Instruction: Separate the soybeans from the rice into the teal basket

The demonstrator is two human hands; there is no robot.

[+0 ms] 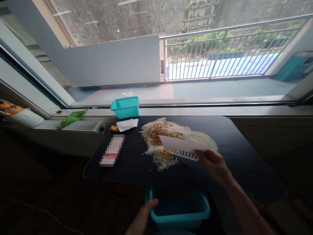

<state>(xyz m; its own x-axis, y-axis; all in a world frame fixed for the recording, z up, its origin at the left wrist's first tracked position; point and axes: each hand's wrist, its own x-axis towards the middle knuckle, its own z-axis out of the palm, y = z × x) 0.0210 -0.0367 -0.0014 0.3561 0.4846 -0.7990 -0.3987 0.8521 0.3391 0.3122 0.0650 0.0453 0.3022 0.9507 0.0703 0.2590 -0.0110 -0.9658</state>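
Observation:
My right hand (213, 163) grips a white slotted scoop (182, 147) by its right end, resting its edge in a heap of white rice mixed with yellow grains (166, 133) on the black table (234, 150). My left hand (144, 213) holds the left rim of a teal plastic basket (181, 210) just below the table's near edge. Fingers of the left hand curl over the rim.
A second teal basket (125, 106) stands at the table's far edge by the window sill. Beside it lie a white paper (127, 124) and a blurred flat card (112, 150). A radiator (73, 125) with a green bag (73, 117) sits left.

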